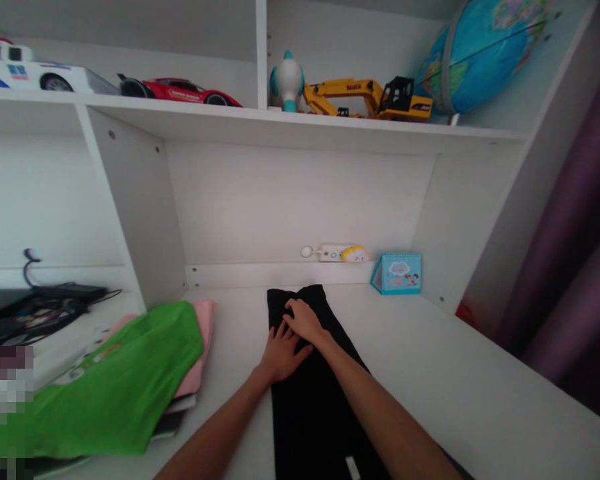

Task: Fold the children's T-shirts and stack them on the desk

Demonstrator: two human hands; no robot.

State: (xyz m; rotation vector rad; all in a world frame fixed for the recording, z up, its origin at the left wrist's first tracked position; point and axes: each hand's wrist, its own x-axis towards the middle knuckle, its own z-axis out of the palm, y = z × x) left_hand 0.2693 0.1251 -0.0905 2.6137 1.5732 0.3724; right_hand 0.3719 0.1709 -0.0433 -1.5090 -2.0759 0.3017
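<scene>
A long black garment [307, 413], which looks like a pair of trousers, lies lengthwise on the white desk. Its far end shows a shallow notch, and a small white tag [353, 468] sits near the bottom of the view. My left hand [281, 355] rests flat on the left part of the cloth with its fingers spread. Just beyond and to the right, my right hand [304, 319] touches the cloth near its far end, fingers slightly bent and apart. Neither hand holds anything that I can see.
At left lie a green shirt [125, 380] and pink cloth [205, 327]. A blue desk calendar [401, 275] and a power socket [332, 253] are at the back. Above, the shelf [220, 119] bears toy cars, a yellow toy excavator [370, 97] and a globe [490, 53].
</scene>
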